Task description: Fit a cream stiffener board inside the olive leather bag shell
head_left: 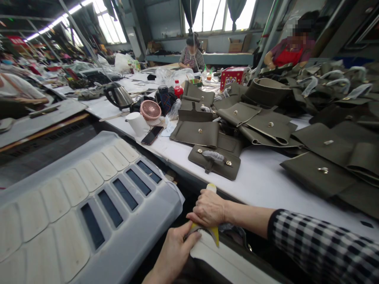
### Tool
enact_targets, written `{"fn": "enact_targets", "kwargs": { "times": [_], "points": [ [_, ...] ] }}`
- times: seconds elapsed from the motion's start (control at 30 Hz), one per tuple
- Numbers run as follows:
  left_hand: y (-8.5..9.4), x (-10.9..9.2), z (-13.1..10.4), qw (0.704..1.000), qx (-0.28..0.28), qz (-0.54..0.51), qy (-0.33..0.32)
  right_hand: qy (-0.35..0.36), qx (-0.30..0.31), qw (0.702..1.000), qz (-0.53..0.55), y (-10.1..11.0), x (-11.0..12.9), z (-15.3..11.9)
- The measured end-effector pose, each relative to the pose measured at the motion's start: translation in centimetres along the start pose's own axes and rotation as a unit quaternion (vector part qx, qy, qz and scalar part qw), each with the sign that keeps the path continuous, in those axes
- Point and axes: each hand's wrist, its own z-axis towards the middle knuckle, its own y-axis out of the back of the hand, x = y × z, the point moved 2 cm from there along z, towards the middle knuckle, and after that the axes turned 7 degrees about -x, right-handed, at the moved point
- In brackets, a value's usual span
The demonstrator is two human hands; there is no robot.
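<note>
Two hands (192,232) on one yellow tool (213,232), one phone (152,135)

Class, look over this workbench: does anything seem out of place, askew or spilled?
Nothing is spilled. The olive bag panels lie in a loose, overlapping heap, several askew. The phone sits close to the table edge.

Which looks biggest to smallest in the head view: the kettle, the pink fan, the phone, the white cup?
1. Kettle
2. Pink fan
3. Phone and white cup look about alike, so they stay unranked.
</note>
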Motion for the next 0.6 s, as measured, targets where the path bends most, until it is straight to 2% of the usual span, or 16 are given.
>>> {"fn": "enact_targets", "kwargs": {
  "times": [0.17, 0.23, 0.3, 0.37, 0.5, 0.6],
  "points": [
    [-0.3, -0.7, -0.3, 0.997, -0.006, 0.069, -0.035, -0.068, 0.010, 0.998, 0.004, -0.2, 0.9, -1.3],
    [-0.2, -0.8, -0.3, 0.996, 0.000, 0.065, -0.054, -0.095, 0.012, 0.995, 0.004, -0.1, 1.5, -1.9],
    [-0.1, -0.6, -0.1, 0.998, 0.018, 0.014, -0.054, -0.120, 0.011, 0.993, 0.001, 0.1, 2.1, -2.5],
    [-0.2, -0.2, 0.5, 0.996, 0.047, -0.080, -0.015, -0.142, 0.010, 0.990, -0.004, 0.4, 2.7, -3.1],
    [-0.8, 0.6, 1.7, 0.948, 0.102, -0.288, 0.087, -0.175, 0.007, 0.984, -0.012, 0.7, 3.3, -4.3],
    [-1.4, 0.8, 2.5, 0.937, 0.126, -0.312, 0.090, -0.199, 0.004, 0.980, -0.012, 0.7, 3.5, -5.1]
  ]
}}
